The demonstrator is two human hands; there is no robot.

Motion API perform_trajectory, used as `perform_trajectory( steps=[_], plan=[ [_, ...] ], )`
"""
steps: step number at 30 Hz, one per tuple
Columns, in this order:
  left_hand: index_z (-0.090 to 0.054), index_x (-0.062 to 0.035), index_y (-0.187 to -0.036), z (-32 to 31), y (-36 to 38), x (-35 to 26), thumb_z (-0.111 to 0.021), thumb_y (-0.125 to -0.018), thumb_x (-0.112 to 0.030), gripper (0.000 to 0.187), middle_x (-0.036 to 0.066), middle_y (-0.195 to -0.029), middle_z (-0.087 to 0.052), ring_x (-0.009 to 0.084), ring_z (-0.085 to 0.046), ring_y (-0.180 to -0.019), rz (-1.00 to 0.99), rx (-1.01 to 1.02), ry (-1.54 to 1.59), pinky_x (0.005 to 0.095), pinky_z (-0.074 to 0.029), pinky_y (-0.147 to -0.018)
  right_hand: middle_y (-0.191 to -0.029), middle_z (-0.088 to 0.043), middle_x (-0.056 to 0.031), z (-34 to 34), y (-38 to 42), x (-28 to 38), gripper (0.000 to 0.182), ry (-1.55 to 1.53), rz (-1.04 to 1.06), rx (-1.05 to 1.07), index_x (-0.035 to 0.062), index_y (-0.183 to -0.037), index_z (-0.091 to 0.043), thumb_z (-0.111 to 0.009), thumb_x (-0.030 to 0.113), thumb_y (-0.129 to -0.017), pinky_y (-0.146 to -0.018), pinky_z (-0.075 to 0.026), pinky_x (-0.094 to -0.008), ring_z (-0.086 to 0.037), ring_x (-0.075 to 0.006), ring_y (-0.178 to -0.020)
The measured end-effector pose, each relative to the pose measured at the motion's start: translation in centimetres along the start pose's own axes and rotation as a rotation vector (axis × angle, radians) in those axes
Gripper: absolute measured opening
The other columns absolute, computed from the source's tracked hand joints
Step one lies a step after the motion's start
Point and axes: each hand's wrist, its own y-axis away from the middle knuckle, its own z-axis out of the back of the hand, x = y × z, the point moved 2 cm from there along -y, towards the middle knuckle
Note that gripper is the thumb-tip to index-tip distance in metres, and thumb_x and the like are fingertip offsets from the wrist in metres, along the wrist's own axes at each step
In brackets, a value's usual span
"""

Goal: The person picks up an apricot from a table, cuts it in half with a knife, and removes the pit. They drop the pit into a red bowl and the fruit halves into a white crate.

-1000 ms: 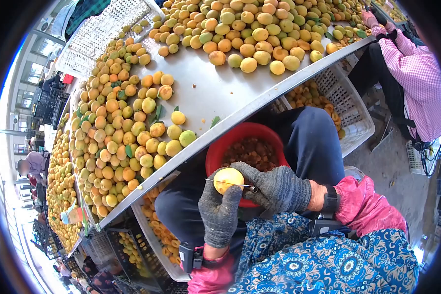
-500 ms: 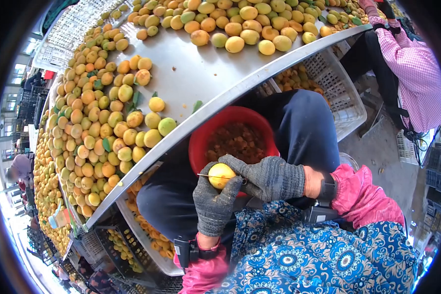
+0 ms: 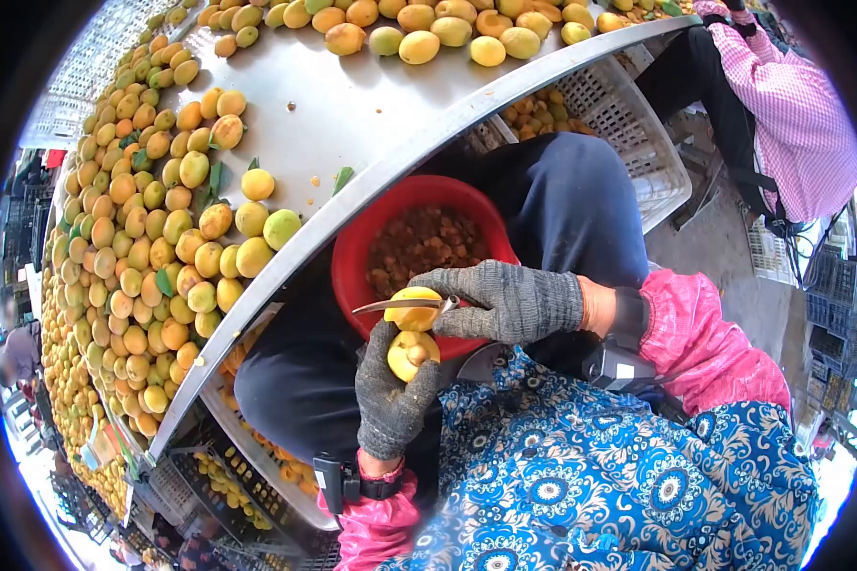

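An apricot has been split in two over my lap. My left hand [image 3: 390, 411], in a grey glove, is closed on the lower apricot half [image 3: 406, 365], which has the brown pit showing in its cut face. Just above it, my gloved right hand [image 3: 524, 303] grips a small curved knife [image 3: 373, 306] together with the upper apricot half [image 3: 413, 316]. The blade lies across that upper half, pointing left. Beyond the hands, a red basin [image 3: 348, 271] between my knees holds many brown pits [image 3: 428, 249].
A metal table [image 3: 328, 114] with a raised rim carries heaps of whole apricots [image 3: 152, 257]. White crates of fruit [image 3: 624, 128] stand beneath its edge, and a black crate [image 3: 229, 495] is at lower left. Another person in a pink checked top [image 3: 795, 124] sits at right.
The whole apricot, with the blade against it, is now apart in two halves, exposing the pit. My right hand has lifted the upper half away from the left. The view has shifted slightly.
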Motion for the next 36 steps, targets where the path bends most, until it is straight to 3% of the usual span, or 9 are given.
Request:
perform_trajectory(
  steps=[7, 9, 11, 15, 17, 22, 31, 34, 36],
  plan=[
    [-0.054, 0.0012, -0.120, -0.3, 0.1, -2.2, -0.066, -0.080, -0.014, 0.044, 0.013, -0.103, -0.061, 0.0194, -0.061, -0.090, 0.290, -0.093, 1.001, 0.0289, -0.052, -0.081, -0.081, -0.064, -0.0020, 0.0, 0.5, 4.1, 0.040, -0.378, -0.299, -0.026, 0.0030, -0.127, -0.054, -0.061, 0.025, -0.093, -0.066, -0.049, -0.0279, -0.058, -0.0092, -0.069],
    [-0.051, -0.0032, -0.121, -0.3, 0.7, -2.0, -0.062, -0.086, -0.022, 0.041, 0.016, -0.105, -0.061, 0.0271, -0.061, -0.097, -0.055, -0.221, 0.008, 0.0363, -0.054, -0.082, -0.080, -0.065, -0.0131, -1.5, 0.8, 4.7, 0.047, -0.183, -0.040, 0.135, 0.0091, -0.133, -0.050, -0.063, 0.025, -0.091, -0.066, -0.052, -0.0360, -0.068, -0.0264, -0.072],
    [-0.052, -0.0042, -0.122, -1.4, 0.8, -2.1, -0.058, -0.091, -0.027, 0.039, 0.016, -0.109, -0.061, 0.0293, -0.061, -0.101, 0.279, -0.077, 1.305, 0.0379, -0.052, -0.088, -0.085, -0.065, -0.0205, -3.0, 1.4, 5.0, 0.049, 0.089, 0.010, 0.236, 0.0112, -0.136, -0.047, -0.062, 0.025, -0.091, -0.069, -0.052, -0.0379, -0.068, -0.0344, -0.079],
    [-0.054, -0.0041, -0.122, -1.9, 1.4, -0.6, -0.050, -0.096, -0.037, 0.042, 0.012, -0.109, -0.065, 0.0250, -0.065, -0.096, 0.298, -0.200, 1.360, 0.0401, -0.054, -0.082, -0.085, -0.065, -0.0208, -2.1, 1.1, 6.1, 0.035, -0.024, -0.083, 0.099, 0.0056, -0.122, -0.056, -0.060, 0.023, -0.093, -0.072, -0.053, -0.0378, -0.068, -0.0340, -0.079],
    [-0.051, -0.0044, -0.118, -2.6, 1.6, -2.1, -0.049, -0.097, -0.039, 0.040, 0.008, -0.089, -0.059, 0.0207, -0.060, -0.074, 0.310, -0.186, 1.245, 0.0356, -0.052, -0.066, -0.079, -0.063, -0.0014, -2.3, 0.5, 6.1, 0.027, -0.272, 0.008, -0.205, 0.0013, -0.114, -0.058, -0.057, 0.023, -0.098, -0.062, -0.050, -0.0243, -0.059, -0.0057, -0.069],
    [-0.050, -0.0009, -0.118, -5.3, 2.3, -3.3, -0.054, -0.094, -0.033, 0.040, 0.009, -0.088, -0.059, 0.0168, -0.061, -0.073, 0.160, -0.122, 0.872, 0.0292, -0.052, -0.067, -0.068, -0.050, 0.0048, -2.1, -1.9, 7.6, 0.027, -0.787, 0.030, -0.586, -0.0019, -0.108, -0.060, -0.056, 0.023, -0.099, -0.049, -0.033, -0.0150, -0.045, -0.0017, -0.058],
    [-0.052, 0.0010, -0.121, -6.7, 3.6, -3.0, -0.067, -0.082, -0.006, 0.042, 0.008, -0.109, -0.061, 0.0154, -0.063, -0.092, 0.160, -0.082, 0.745, 0.0291, -0.053, -0.080, -0.079, -0.062, 0.0026, -3.8, -2.6, 6.9, 0.018, -0.413, 0.128, -0.757, 0.0019, -0.105, -0.065, -0.062, 0.017, -0.095, -0.056, -0.044, -0.0189, -0.052, -0.0001, -0.065],
    [-0.055, 0.0009, -0.117, -6.3, 3.2, -3.5, -0.067, -0.082, -0.005, 0.037, 0.007, -0.106, -0.062, 0.0146, -0.063, -0.093, -0.471, -0.076, -0.269, 0.0294, -0.052, -0.079, -0.068, -0.058, 0.0038, -3.4, -2.7, 6.4, 0.018, -0.721, -0.145, -0.690, 0.0040, -0.097, -0.065, -0.061, 0.021, -0.095, -0.050, -0.041, -0.0189, -0.049, -0.0001, -0.056],
    [-0.057, 0.0010, -0.113, -6.9, 2.9, -3.2, -0.068, -0.081, -0.004, 0.034, 0.007, -0.101, -0.064, 0.0137, -0.063, -0.089, 0.246, -0.052, 0.798, 0.0291, -0.052, -0.077, -0.065, -0.053, 0.0059, -3.1, -2.5, 5.7, 0.019, -0.780, -0.203, -0.650, 0.0042, -0.097, -0.064, -0.059, 0.023, -0.096, -0.046, -0.036, -0.0171, -0.045, 0.0002, -0.052]
  ],
)
